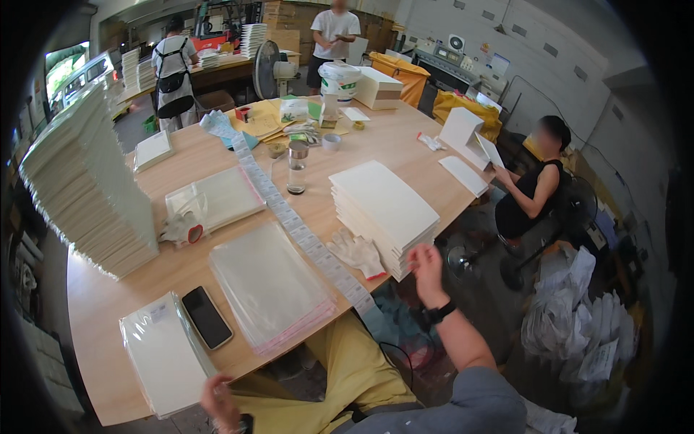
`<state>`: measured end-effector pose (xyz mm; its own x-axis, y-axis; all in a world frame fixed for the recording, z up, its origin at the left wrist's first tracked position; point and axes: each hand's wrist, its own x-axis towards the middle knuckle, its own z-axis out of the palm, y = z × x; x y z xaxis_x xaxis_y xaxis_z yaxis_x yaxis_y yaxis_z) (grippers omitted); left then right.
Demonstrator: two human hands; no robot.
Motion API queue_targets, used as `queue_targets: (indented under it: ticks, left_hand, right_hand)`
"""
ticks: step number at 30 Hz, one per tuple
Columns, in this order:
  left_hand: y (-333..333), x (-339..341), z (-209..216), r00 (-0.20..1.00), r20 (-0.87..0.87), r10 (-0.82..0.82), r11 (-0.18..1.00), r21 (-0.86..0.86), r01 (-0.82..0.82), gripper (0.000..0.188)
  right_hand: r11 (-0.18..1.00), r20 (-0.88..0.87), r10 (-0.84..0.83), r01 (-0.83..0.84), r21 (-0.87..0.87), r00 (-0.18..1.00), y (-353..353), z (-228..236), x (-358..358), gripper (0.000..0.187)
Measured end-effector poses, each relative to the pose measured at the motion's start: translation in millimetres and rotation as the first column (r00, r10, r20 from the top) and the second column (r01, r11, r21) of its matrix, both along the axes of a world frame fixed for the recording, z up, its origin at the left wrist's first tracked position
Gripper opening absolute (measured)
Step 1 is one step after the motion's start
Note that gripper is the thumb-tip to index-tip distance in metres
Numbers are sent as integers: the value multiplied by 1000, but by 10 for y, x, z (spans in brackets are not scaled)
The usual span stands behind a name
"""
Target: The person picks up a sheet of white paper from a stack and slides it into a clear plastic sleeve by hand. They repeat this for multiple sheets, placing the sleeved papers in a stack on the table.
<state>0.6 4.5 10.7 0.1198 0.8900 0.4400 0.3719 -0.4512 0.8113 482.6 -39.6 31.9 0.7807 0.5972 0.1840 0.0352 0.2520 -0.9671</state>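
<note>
At the near right corner of a tall stack of white sheets or booklets is my right hand. Its fingers are loosely bent and apart, with nothing seen in them; whether it touches the stack I cannot tell. My left hand is low at the table's front edge, beside a white pack in clear plastic. Its fingers look loosely apart and hold nothing visible. A black phone lies by that pack, next to a pile of clear plastic bags. A white knit glove rests against the stack.
A high pile of white packs stands at left. A label strip crosses the table beside a glass tumbler. Another glove lies on more bags. A seated person handles white sheets at right; two people stand behind.
</note>
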Motion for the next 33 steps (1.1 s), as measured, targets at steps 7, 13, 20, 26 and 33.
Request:
queue_targets:
  ticks: [7, 13, 20, 26, 33]
  left_hand:
    - [415, 1402, -253, 905, -256, -340, 940, -83, 330, 20]
    - [659, 1879, -818, 632, -764, -133, 981, -10, 194, 22]
    - [866, 1863, -831, 608, -787, -100, 971, 57, 234, 11]
    - [999, 1609, -741, 787, -599, -144, 980, 23, 196, 15]
    - [1065, 1421, -901, 840, -504, -199, 978, -55, 199, 24]
  right_hand:
    - [981, -283, 45, -96, -170, 958, 11, 33, 746, 16]
    - [973, -494, 172, -224, -47, 852, 123, 90, 1012, 23]
    - [981, -187, 152, -171, -91, 971, 436, 211, 1063, 19]
    - [965, -60, 236, -241, -104, 970, -277, 219, 194, 24]
    - [697, -534, 530, -697, -168, 659, -884, -495, -494, 26]
